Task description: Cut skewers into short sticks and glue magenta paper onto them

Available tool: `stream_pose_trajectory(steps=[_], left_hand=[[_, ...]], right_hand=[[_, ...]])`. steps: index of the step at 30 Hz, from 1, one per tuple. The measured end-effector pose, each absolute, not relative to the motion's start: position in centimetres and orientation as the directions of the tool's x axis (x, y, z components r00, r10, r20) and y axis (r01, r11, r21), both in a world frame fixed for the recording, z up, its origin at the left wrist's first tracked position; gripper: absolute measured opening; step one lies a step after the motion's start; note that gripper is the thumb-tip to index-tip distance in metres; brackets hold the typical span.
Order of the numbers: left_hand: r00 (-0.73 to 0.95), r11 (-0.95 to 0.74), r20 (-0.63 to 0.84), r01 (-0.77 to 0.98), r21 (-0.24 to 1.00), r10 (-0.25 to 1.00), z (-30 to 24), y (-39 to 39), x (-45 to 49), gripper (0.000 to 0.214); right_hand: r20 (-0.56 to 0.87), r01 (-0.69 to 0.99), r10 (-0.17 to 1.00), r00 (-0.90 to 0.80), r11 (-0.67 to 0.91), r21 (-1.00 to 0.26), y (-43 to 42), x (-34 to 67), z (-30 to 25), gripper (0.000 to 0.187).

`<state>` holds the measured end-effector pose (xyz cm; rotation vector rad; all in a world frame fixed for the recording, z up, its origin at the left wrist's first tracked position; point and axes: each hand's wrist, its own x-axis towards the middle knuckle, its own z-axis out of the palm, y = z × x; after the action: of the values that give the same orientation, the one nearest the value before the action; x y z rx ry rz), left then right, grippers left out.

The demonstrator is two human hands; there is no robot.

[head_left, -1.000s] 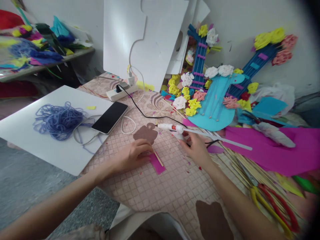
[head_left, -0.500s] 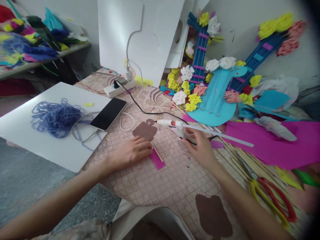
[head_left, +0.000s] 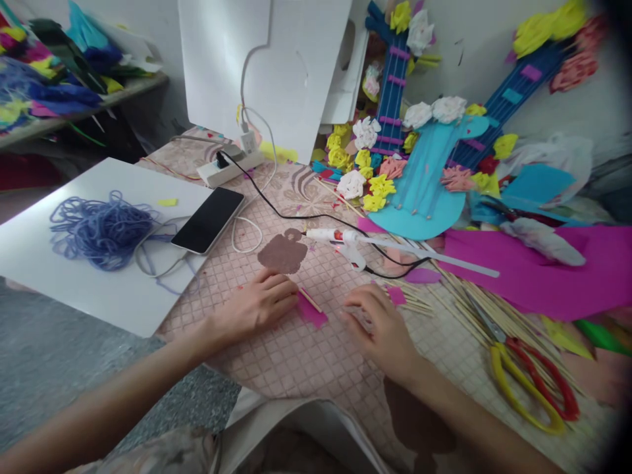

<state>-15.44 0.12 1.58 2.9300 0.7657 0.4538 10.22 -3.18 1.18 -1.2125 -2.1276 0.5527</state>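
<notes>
My left hand (head_left: 259,304) lies flat on the table, its fingers pressing the edge of a magenta paper strip (head_left: 312,309) with a thin wooden stick (head_left: 311,299) laid on it. My right hand (head_left: 378,324) hovers just right of the strip, fingers loosely spread and holding nothing. A white glue gun (head_left: 340,240) with a long glue stick lies on the table beyond my right hand, its black cord trailing back to a power strip (head_left: 227,170). A small magenta scrap (head_left: 396,295) sits by my right fingers.
Several wooden sticks (head_left: 469,309) and yellow and red scissors (head_left: 530,385) lie at right. A phone (head_left: 207,219) and blue yarn (head_left: 101,227) rest on a white board (head_left: 74,289) at left. Blue paper guitars with flowers (head_left: 419,164) lean at the back. Magenta paper (head_left: 543,276) spreads right.
My right hand let go of the glue gun, which now lies on the table, and moved back toward me beside the magenta strip. My left hand stayed put.
</notes>
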Motion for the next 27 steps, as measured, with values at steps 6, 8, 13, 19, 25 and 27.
stream_pose_trajectory(steps=[6, 8, 13, 19, 25, 27], left_hand=[[0.832, -0.862, 0.229, 0.473, 0.18, 0.504, 1.9, -1.3, -15.5, 0.024], [0.793, -0.82, 0.229, 0.509, 0.262, 0.565, 1.7, -1.5, -15.5, 0.02], [0.631, -0.651, 0.231, 0.589, 0.479, 0.74, 1.1, -0.7, -15.3, 0.017], [0.656, -0.595, 0.151, 0.531, 0.604, 0.739, 1.5, 1.3, -14.1, 0.012], [0.657, -0.545, 0.115, 0.501, 0.672, 0.745, 1.7, 2.0, -13.5, 0.009], [0.638, -0.518, 0.099, 0.513, 0.685, 0.764, 1.5, 2.1, -13.4, 0.008]], right_hand=[[0.105, 0.619, 0.861, -0.498, 0.438, -0.651, -3.0, 7.8, 1.4, 0.012], [0.071, 0.644, 0.867, -0.493, 0.418, -0.641, -2.8, 7.4, 1.1, 0.011], [0.042, 0.675, 0.88, -0.474, 0.393, -0.625, -2.6, 6.9, 0.6, 0.006], [0.033, 0.692, 0.89, -0.454, 0.376, -0.617, -2.6, 6.7, 0.6, 0.007], [0.022, 0.685, 0.896, -0.443, 0.354, -0.637, -2.5, 6.8, 0.6, 0.006], [0.018, 0.687, 0.899, -0.438, 0.348, -0.638, -2.4, 6.8, 0.5, 0.007]])
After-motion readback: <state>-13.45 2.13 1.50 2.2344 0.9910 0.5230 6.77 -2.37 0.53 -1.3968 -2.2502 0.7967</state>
